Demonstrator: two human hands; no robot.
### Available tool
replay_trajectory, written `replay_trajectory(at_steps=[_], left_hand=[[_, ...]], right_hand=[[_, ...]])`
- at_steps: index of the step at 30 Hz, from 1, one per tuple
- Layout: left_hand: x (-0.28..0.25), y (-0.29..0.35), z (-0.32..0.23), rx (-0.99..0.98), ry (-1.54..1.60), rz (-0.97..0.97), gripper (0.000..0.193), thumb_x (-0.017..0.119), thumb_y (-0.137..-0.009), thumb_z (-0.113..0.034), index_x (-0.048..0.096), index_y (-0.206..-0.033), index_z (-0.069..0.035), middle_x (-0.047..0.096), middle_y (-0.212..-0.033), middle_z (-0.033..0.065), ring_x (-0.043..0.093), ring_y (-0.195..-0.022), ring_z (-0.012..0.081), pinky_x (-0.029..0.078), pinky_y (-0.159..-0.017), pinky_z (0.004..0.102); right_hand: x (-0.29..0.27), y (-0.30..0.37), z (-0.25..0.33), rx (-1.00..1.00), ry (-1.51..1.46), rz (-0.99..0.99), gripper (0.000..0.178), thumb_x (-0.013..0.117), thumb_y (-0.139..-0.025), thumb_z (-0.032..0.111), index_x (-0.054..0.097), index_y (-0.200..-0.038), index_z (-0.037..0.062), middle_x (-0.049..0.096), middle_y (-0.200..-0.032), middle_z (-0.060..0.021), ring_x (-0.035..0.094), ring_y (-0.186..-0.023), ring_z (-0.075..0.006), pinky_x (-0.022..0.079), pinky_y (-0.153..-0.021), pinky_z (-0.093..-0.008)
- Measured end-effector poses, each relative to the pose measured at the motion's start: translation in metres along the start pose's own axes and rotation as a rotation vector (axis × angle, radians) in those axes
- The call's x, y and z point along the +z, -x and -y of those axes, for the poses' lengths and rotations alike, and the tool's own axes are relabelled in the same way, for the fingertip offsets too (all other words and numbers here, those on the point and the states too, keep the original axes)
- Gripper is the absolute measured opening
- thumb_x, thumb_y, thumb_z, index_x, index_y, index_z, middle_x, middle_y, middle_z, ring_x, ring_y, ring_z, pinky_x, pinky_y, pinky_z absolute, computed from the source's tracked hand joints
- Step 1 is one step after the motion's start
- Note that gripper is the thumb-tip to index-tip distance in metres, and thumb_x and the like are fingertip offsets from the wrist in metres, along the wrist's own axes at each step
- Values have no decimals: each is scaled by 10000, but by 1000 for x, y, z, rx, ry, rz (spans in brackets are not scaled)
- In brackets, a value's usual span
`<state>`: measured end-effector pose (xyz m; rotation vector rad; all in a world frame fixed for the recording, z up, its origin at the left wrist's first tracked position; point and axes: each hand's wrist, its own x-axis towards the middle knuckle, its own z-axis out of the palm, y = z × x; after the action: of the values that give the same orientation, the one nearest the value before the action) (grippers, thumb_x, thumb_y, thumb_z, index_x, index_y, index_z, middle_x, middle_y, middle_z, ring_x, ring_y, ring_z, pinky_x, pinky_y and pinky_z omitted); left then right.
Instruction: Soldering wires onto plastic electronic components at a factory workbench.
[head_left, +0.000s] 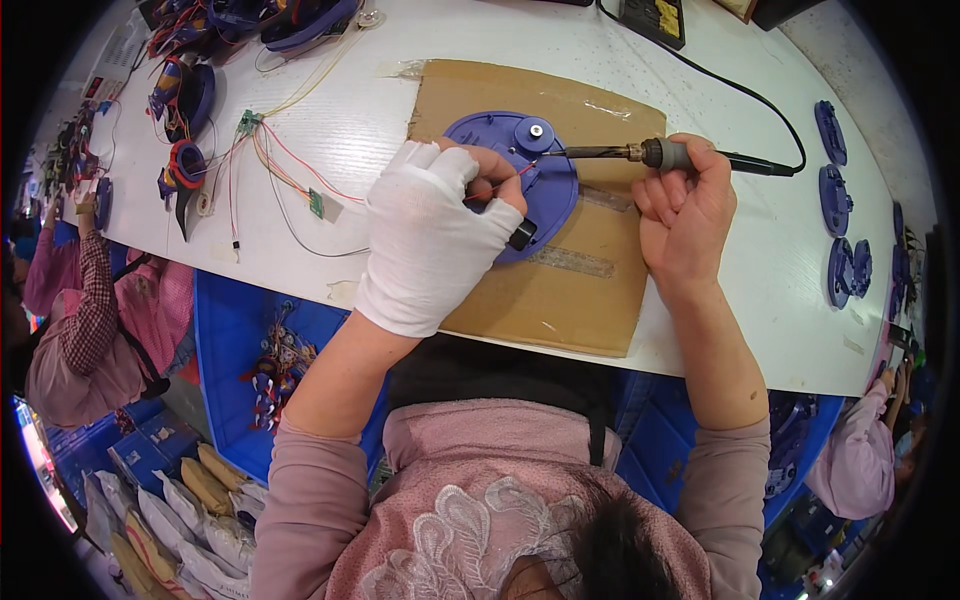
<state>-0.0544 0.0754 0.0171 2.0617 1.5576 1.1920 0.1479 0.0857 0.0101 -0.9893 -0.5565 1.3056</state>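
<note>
In the head view, a blue bin [228, 325] under the table [760, 290] holds tangled wired parts [275, 375]; another bin [828, 425], at right, holds purple pieces [793, 440]. On cardboard [590, 310] lies a purple disc [550, 195], partly hidden by the gloved left hand [430, 235], which pinches a red wire [524, 170]. The right hand [685, 215] grips a soldering iron [655, 153] above it.

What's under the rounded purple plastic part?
A flat brown cardboard sheet shows around the purple part; whatever lies directly beneath is covered and can't be seen.
</note>
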Motion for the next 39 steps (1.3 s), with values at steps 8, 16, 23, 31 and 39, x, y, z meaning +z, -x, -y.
replay_trajectory(at_steps=[8, 16, 23, 31, 39], left_hand=[[-1, -1, -2, 9, -23, 24, 144, 740, -628, -54, 629, -717, -79, 547, -618, 39, 532, -630, 209, 432, -554, 331], [-12, 0, -9, 190, -205, 41, 626, 812, -542, -193, 535, -1090, -72, 557, -954, 138, 547, -847, 296, 458, -691, 390], [-20, 1, 5, 179, -16, -10, 636, 756, -664, -231, 478, -1201, -34, 553, -1062, 172, 562, -938, 318, 463, -736, 414], [-82, -3, 74, -445, 99, -243, 285, 636, -831, -224, 620, -995, 8, 609, -940, 176, 586, -867, 321, 474, -737, 374], [-120, -21, 127, -152, -1127, -786, 380, 632, -838, -344, 613, -1055, -33, 580, -1020, 197, 563, -947, 307, 439, -829, 376]], right_hand=[[-2, -1, 1, -4, -21, -2, 243, 429, -934, 230, 533, -852, 27, 284, -497, 44, 202, -415, -56, 212, -430, -228], [-3, -4, 5, 58, -115, 7, 215, 451, -918, 227, 528, -821, 50, 286, -488, 60, 198, -400, -51, 203, -421, -223], [-19, -10, 12, 133, -266, 25, 184, 481, -897, 218, 517, -815, 57, 256, -484, 56, 201, -402, -64, 209, -423, -229], [-16, -11, 5, 141, -299, -35, 190, 483, -897, 184, 491, -758, 55, 245, -474, 62, 195, -399, -57, 183, -400, -221], [-19, -14, 5, 123, -301, -80, 246, 467, -899, 168, 476, -684, 48, 240, -460, 64, 200, -399, -56, 178, -386, -221]])
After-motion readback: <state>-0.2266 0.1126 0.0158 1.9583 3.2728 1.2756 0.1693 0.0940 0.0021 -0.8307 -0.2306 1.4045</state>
